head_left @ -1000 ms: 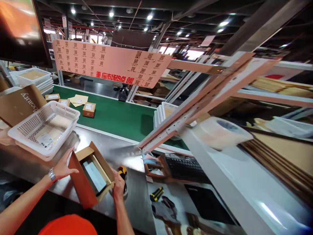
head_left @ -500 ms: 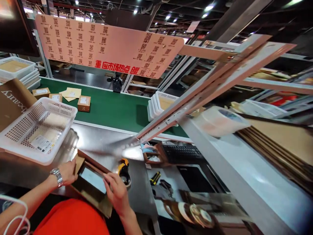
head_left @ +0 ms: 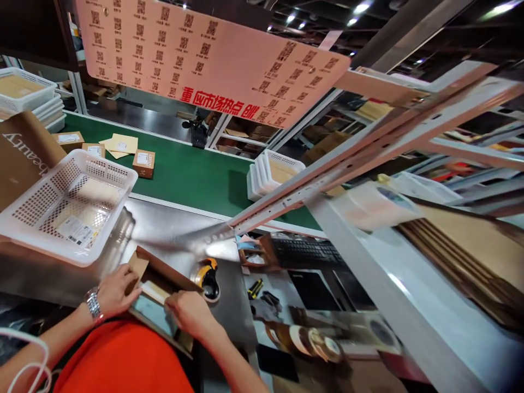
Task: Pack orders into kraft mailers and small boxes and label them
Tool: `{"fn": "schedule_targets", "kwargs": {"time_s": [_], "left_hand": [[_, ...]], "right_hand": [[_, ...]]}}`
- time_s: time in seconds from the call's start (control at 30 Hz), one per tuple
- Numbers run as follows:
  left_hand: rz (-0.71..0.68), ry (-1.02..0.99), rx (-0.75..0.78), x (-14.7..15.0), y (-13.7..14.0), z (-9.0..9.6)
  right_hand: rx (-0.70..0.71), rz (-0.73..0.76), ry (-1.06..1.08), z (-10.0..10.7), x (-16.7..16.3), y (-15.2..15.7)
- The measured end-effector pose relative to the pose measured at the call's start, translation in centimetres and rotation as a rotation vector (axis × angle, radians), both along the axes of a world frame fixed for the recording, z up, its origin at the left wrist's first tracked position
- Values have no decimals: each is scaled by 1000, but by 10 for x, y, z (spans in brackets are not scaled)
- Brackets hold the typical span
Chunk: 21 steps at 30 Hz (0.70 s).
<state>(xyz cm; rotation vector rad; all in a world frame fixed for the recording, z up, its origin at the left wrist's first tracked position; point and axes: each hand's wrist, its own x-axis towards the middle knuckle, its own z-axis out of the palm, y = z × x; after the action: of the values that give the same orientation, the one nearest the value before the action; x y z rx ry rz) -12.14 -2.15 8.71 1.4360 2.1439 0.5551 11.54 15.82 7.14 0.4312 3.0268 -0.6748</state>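
Note:
An open brown cardboard box [head_left: 191, 281] lies slantwise against the bench edge, close to the red clothing at my front. Inside it is a flat pale-blue item [head_left: 152, 315] with a cream strip along its far side; whether it is one thing or two I cannot tell. My left hand [head_left: 114, 292], with a metal watch at the wrist, is closed over the box's left end, its thumb by the item. My right hand [head_left: 190, 314] has its fingers curled down at the item's right end, the fingertips partly hidden. Beyond the box stands a yellow-and-black tape dispenser [head_left: 209, 281].
A white perforated basket [head_left: 110, 240] with labelled packets stands at left. Small cartons [head_left: 144, 164] and envelopes lie on the green conveyor [head_left: 192, 185]. A slanting metal post [head_left: 286, 199] crosses at right, near a keyboard [head_left: 307, 251], a yellow cutter [head_left: 255, 288] and tape rolls [head_left: 313, 344].
The box has tilted and come nearer my body. My left thumb has moved in to the item, and my right fingers have curled in deeper. A cream strip now shows. My view has dipped.

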Motion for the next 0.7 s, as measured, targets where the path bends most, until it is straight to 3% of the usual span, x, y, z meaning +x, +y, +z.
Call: {"fn": "schedule_targets", "kwargs": {"time_s": [0.1,0.2,0.4,0.47,0.57,0.6,0.63,0.7], "left_hand": [[-125,-73,6,-1,-6,-5],[-150,-150,-43,-5,-7,-8],[-282,-129,-127,-24,16,-7],[-276,-96,-134,-27,27,-14],[-2,-14,-70,-22,34,-37],[125,4,-40,-18,34,-46],[238,-5,-14,-15,34,-56],[370,-122,-3,-9,30,-71]], "right_hand": [[-131,31,129,-16,-22,-12],[-288,21,252,-35,-46,-16],[-672,-277,342,-58,-57,5],[-893,-304,334,-57,-54,12],[-1277,-255,314,-42,-45,23],[-1331,-220,298,-33,-39,27],[-1323,-195,288,-23,-33,31],[-1091,-222,336,-3,-17,42]]}}
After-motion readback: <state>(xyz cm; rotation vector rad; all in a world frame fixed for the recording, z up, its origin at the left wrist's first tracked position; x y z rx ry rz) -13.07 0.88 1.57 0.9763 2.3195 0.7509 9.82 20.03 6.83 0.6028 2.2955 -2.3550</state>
